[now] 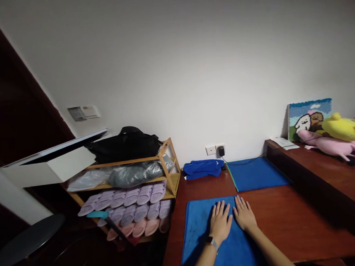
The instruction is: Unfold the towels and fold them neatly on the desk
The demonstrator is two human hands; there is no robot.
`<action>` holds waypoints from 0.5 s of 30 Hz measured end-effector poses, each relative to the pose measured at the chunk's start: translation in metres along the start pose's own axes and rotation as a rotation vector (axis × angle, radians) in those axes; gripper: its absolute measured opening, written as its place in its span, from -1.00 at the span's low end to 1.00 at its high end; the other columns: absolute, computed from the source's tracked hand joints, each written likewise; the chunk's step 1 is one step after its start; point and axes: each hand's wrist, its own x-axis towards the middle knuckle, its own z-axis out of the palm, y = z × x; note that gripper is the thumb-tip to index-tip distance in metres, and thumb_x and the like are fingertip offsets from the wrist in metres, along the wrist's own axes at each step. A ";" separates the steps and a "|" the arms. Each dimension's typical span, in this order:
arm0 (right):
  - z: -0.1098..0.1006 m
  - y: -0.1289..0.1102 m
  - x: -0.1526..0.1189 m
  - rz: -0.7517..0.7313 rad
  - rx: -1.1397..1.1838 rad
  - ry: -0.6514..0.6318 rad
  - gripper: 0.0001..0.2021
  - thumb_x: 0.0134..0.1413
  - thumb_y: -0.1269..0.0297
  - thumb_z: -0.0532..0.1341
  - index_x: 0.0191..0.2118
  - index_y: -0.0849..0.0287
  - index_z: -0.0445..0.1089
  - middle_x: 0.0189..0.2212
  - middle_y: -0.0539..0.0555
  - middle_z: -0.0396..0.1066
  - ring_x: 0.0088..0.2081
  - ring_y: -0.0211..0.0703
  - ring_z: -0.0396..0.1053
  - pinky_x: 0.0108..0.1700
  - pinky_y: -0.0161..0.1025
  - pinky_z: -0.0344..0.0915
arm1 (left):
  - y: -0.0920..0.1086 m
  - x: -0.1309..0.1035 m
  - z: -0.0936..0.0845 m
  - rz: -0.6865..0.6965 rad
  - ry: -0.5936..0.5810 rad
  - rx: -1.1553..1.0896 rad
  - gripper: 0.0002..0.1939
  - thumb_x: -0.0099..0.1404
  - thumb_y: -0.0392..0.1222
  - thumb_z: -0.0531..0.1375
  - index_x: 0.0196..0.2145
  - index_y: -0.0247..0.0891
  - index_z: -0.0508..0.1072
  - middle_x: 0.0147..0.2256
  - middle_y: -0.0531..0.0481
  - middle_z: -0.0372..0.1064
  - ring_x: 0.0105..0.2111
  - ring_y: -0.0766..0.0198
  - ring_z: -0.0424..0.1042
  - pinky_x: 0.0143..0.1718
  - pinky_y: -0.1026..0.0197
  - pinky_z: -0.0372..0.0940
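Note:
A blue cloth with dark stains lies spread on the reddish-brown table. Flat on its middle rests my left hand, fingers apart, with a watch on the wrist. My right hand lies at the cloth's upper right edge, palm down and fingers stretched. Neither hand holds anything. Beyond them, a second blue cloth with a green edge lies flat, and a folded blue cloth sits by the wall.
On the left stands a wooden rack with slippers, a black bag and a white box. A black plug with a cable is in the wall socket. Plush toys and a dog picture occupy the raised surface at right.

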 end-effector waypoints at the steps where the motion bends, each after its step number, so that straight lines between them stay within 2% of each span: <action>1: -0.001 0.000 0.000 -0.001 -0.012 -0.006 -0.32 0.42 0.10 -0.20 0.53 0.30 -0.08 0.53 0.11 -0.15 0.54 -0.01 -0.19 0.52 0.06 -0.22 | 0.003 0.011 0.004 0.000 -0.010 -0.007 -0.41 0.58 0.18 -0.14 0.44 0.06 0.19 0.48 0.00 0.07 0.47 0.08 0.04 0.48 -0.16 0.00; 4: -0.002 -0.001 -0.001 0.003 -0.040 -0.023 -0.31 0.42 0.10 -0.21 0.53 0.32 -0.10 0.54 0.11 -0.17 0.54 -0.02 -0.20 0.52 0.04 -0.22 | -0.003 0.029 0.018 -0.023 -0.039 -0.009 -0.41 0.57 0.20 -0.15 0.44 0.09 0.19 0.48 0.01 0.06 0.48 0.07 0.03 0.49 -0.17 -0.03; 7: -0.002 -0.002 -0.001 0.013 -0.035 -0.013 -0.31 0.42 0.09 -0.24 0.53 0.34 -0.10 0.53 0.12 -0.15 0.54 -0.03 -0.18 0.52 0.03 -0.20 | -0.036 0.023 0.024 -0.081 -0.036 0.035 -0.39 0.56 0.19 -0.15 0.46 0.06 0.14 0.49 -0.01 0.01 0.49 0.04 0.00 0.48 -0.20 -0.04; 9: -0.002 -0.002 -0.001 0.015 -0.027 -0.002 -0.30 0.43 0.08 -0.25 0.53 0.35 -0.10 0.53 0.12 -0.14 0.54 -0.02 -0.17 0.52 0.04 -0.19 | -0.069 0.011 0.019 -0.168 -0.035 0.089 -0.35 0.55 0.19 -0.15 0.48 -0.01 0.11 0.50 -0.04 -0.04 0.49 0.01 -0.04 0.48 -0.21 -0.06; 12: -0.001 -0.001 -0.001 0.020 -0.025 0.003 -0.29 0.43 0.06 -0.26 0.53 0.35 -0.09 0.53 0.13 -0.13 0.53 -0.01 -0.17 0.52 0.03 -0.19 | -0.118 -0.010 0.001 -0.325 -0.046 0.180 -0.30 0.54 0.19 -0.15 0.50 -0.15 0.07 0.51 -0.11 -0.08 0.50 0.00 -0.07 0.49 -0.18 -0.08; 15: 0.000 0.000 0.002 0.022 -0.027 0.003 -0.29 0.42 0.05 -0.23 0.52 0.35 -0.05 0.52 0.16 -0.09 0.53 0.00 -0.12 0.52 0.04 -0.18 | -0.147 -0.023 -0.012 -0.392 -0.050 0.218 -0.26 0.54 0.19 -0.17 0.50 -0.25 0.04 0.51 -0.15 -0.11 0.51 0.00 -0.10 0.48 -0.14 -0.05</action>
